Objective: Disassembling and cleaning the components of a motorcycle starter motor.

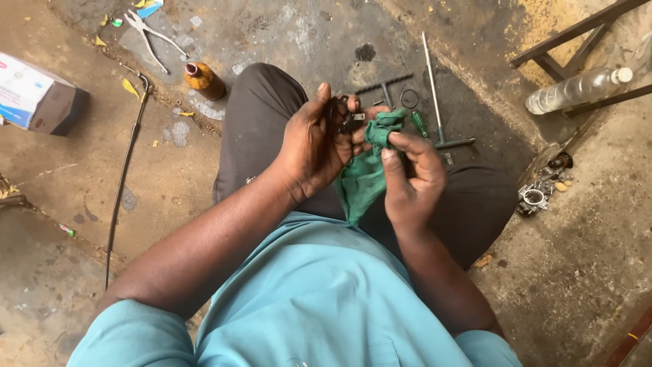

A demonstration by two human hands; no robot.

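Head view looks straight down on a seated person in a light blue shirt, both hands raised over dark-trousered knees. The left hand [314, 146] has its grip closed around a small dark metal part [341, 112], thumb up, fingers curled. The right hand [411, 173] pinches a crumpled green cloth rag [367, 170] against that part, its grip closed on the fabric; the rag hangs down toward six o'clock.

On the concrete floor [81, 177] at twelve o'clock lie a long steel T-handle wrench [435, 95] and a thin metal ring [409, 98]. At eleven o'clock stand a small brown bottle [204, 80] and silver pliers [153, 34]. At two o'clock rests a clear plastic bottle [577, 90]; at three o'clock, a grey carburettor body [536, 194].

The part looks small and possibly oily, so I judge it could slip from the left fingers and roll among the floor debris; the rag could also snag on it.

The part's shape is mostly hidden by fingers and cloth.
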